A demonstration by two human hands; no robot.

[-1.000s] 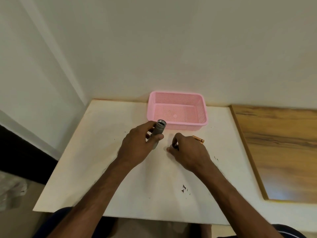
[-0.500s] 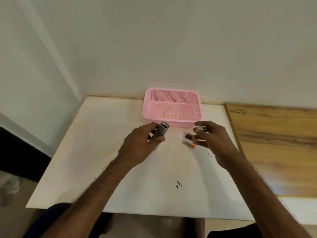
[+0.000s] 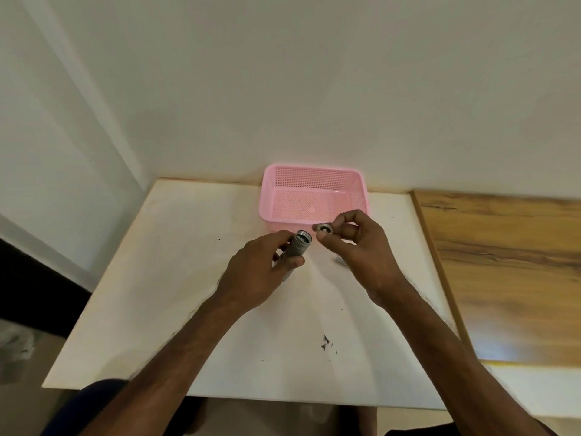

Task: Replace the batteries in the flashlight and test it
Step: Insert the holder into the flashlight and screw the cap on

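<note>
My left hand (image 3: 257,272) grips a small grey metal flashlight body (image 3: 298,245), its open end tilted up and away from me. My right hand (image 3: 361,250) pinches a round silver cap (image 3: 323,228) between thumb and fingers, a short gap to the right of the flashlight's open end. A blurred dark object (image 3: 340,261), perhaps a battery, lies on the table half hidden under my right hand. Both hands hover over the white table (image 3: 176,278).
A pink mesh basket (image 3: 273,184) stands against the wall just beyond my hands and looks empty. A wooden surface (image 3: 503,262) adjoins the table on the right. Small dark specks (image 3: 325,341) mark the table near me.
My right hand left the table, reached right to pick up the cap, and has now brought it left and up to the flashlight's open end. The left hand kept holding the flashlight.
</note>
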